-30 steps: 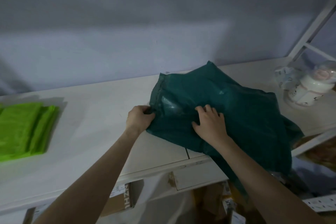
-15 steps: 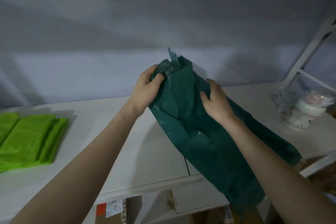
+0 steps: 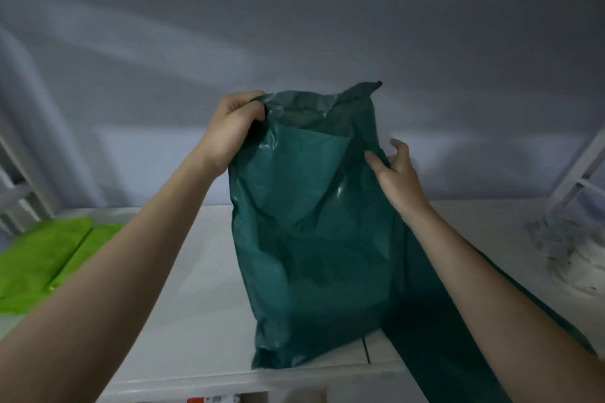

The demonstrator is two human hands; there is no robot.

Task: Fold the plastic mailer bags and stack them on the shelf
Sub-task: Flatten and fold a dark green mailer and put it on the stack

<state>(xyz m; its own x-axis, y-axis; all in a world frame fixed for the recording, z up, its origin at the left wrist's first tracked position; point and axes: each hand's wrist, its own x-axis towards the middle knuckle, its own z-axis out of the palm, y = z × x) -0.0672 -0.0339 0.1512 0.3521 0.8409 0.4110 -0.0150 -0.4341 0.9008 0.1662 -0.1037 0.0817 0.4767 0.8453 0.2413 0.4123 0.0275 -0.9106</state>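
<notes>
Dark green mailer bag [image 3: 314, 232] hangs long axis vertical above shelf [image 3: 203, 321]. Left hand [image 3: 230, 129] pinches bag's top-left corner. Right hand [image 3: 394, 170] at bag's right edge, fingers [image 3: 397, 145] loosely spread, gripping nothing; free top-right corner just above them.

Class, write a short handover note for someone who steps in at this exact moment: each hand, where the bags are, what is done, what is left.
Left hand: grips the top left corner of the dark green mailer bag, held up over the shelf.
Right hand: at the bag's right edge, fingers loosely curled; grip unclear.
Done: bright green bags lie folded at the shelf's left.
Left: fold the dark green bag and stack it.
</notes>
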